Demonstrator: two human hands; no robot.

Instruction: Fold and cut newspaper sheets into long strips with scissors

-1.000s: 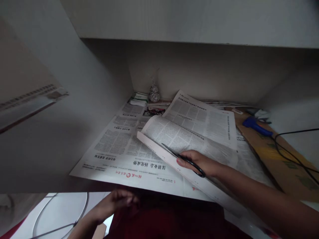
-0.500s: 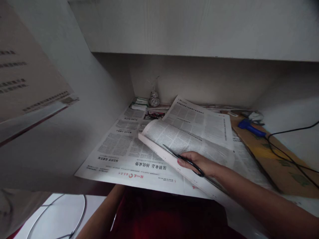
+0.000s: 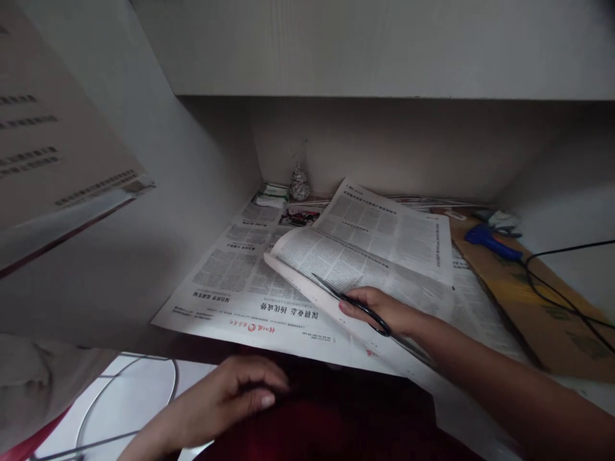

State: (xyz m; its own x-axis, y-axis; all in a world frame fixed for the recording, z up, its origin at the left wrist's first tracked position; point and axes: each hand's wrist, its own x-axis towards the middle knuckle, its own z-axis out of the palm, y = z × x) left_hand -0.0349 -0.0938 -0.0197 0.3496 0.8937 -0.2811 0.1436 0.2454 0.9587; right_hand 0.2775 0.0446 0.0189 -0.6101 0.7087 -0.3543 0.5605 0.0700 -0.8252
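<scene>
Along the front edge of the counter (image 3: 187, 346), left of its middle, left hand (image 3: 225, 397) hangs in front of the dark red clothing, fingers half curled and parted from the thumb, nothing visible in it, off the paper. Right hand (image 3: 384, 307) grips black-handled scissors (image 3: 328, 285), blades looking shut or nearly so, tips aimed away toward the far left corner. Scissors lie over the folded newspaper (image 3: 331, 256), just by its pale margin; that one sits around mid-counter, its rolled edge lifted, slanting down toward the front right. Spread newspaper (image 3: 225, 275) is under it, reaching the front edge; loose sheet (image 3: 398, 230) is behind, near the back edge. Handling notes, all judgement: newsprint is thin and likely to slip or crumple, so the free palm would serve best flat on the folded part, well clear of the blade line. Fold edges should be lined up and kept taut first. Spread layer sits close underneath, so lower blade could catch it; tips want to ride a little raised, wrist straight, blades upright. Long smooth closes beat short snips, which would probably leave a ragged edge. Lifted roll may flop onto the blades if unsupported. Blue handheld tool (image 3: 492, 243) and its black cable (image 3: 528, 269) are on the right side, apart from the scissors; elbow room there looks fine, but don't snag the cable.
</scene>
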